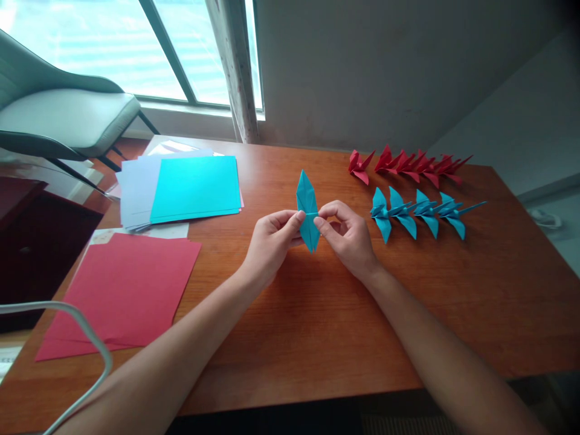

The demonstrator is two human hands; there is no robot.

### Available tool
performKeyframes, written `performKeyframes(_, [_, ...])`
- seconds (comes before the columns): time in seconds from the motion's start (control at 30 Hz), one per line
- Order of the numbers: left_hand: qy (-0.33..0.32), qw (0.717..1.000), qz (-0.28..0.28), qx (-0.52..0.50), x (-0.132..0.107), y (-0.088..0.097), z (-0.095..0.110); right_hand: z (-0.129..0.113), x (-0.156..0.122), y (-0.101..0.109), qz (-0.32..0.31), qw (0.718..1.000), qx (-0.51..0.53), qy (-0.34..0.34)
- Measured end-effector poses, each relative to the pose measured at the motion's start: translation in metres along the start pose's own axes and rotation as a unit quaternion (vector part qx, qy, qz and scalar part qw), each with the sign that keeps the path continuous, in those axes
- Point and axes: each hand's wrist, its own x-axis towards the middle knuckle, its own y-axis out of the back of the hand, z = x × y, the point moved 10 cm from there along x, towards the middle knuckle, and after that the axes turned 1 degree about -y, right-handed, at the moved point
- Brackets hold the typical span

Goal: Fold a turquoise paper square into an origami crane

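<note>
A blue folded paper point(307, 194), long and diamond-shaped with a crease across its middle, is held upright above the table. My left hand point(275, 240) pinches its left edge between thumb and fingers. On the opposite edge, the thumb and forefinger of my right hand point(348, 237) grip it near the crease. The paper's lower end splits into two points. To the right stand several blue paper cranes point(425, 211) in a row, closest to my right hand. Behind them is a row of red paper cranes point(419, 166).
Blue sheets point(197, 187) lie on white papers point(138, 190) at the table's back left. Red sheets point(131, 290) cover the front left. A white cable point(93, 329) loops over the left front. Beyond the wooden table point(290, 338) are a chair point(67, 118) and a window.
</note>
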Motion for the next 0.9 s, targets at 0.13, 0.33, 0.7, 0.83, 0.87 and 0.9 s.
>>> performKeyframes(0.13, [-0.012, 1.000, 0.000, 0.025, 0.000, 0.000, 0.002, 0.004, 0.000, -0.002, -0.011, 1.000, 0.001, -0.022])
performKeyframes(0.33, [-0.043, 0.995, 0.001, 0.092, -0.001, -0.001, 0.008, 0.008, -0.001, -0.006, -0.038, 0.998, 0.018, -0.051])
performKeyframes(0.7, [-0.020, 0.997, 0.012, 0.073, 0.000, 0.004, 0.001, -0.013, -0.002, -0.007, -0.040, 0.998, -0.026, 0.037])
performKeyframes(0.83, [-0.046, 0.996, 0.007, 0.081, 0.000, 0.004, 0.006, -0.015, -0.003, -0.007, -0.031, 0.998, -0.025, 0.041])
performKeyframes(0.87, [-0.052, 0.995, 0.005, 0.084, 0.000, 0.003, 0.007, -0.015, -0.003, -0.006, -0.031, 0.998, -0.023, 0.041])
performKeyframes(0.9, [-0.054, 0.995, 0.003, 0.085, 0.000, 0.002, 0.008, -0.015, -0.003, -0.006, -0.030, 0.999, -0.020, 0.039])
